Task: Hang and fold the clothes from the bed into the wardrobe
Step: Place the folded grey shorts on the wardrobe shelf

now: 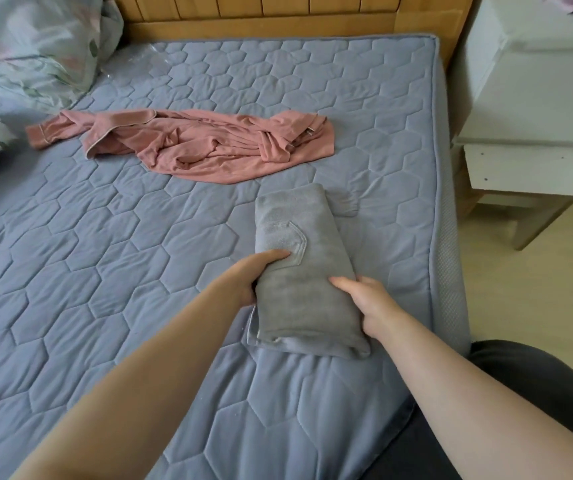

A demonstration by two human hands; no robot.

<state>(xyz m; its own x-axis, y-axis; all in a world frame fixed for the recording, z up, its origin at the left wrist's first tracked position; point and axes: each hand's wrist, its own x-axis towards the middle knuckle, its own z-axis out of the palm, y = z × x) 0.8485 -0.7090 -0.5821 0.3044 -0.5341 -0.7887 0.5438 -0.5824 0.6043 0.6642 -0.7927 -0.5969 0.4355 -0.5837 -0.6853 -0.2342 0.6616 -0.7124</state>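
Left grip (247,275), a bare hand, clasps the left long edge of the folded grey garment (295,306): thumb laid on top, fingers hidden beneath the cloth. Right grip (368,303), also a bare hand, clasps the opposite long edge, thumb on top and fingers curled under. The garment is a thick, soft-napped oblong bundle with rounded folds, a stitched five-sided pocket showing on its upper face. It lies lengthwise, near to far, on the right part of the bed (105,237), close to the mattress's right edge.

The bed cover is blue-grey, matte, and quilted in large hexagons. It is slightly rumpled just right of the bundle's far end. Beyond the bundle, apart from it, a crumpled pink garment of thin jersey cloth with pale piping (191,143) sprawls across the middle, one cuffed sleeve stretched left. Smooth open cover extends left of both arms.

A floral duvet (29,46) is heaped at the far left. A slatted wooden headboard (278,15) bounds the far edge. A white bedside cabinet (537,98) stands right of the bed on pale wood flooring (520,289).
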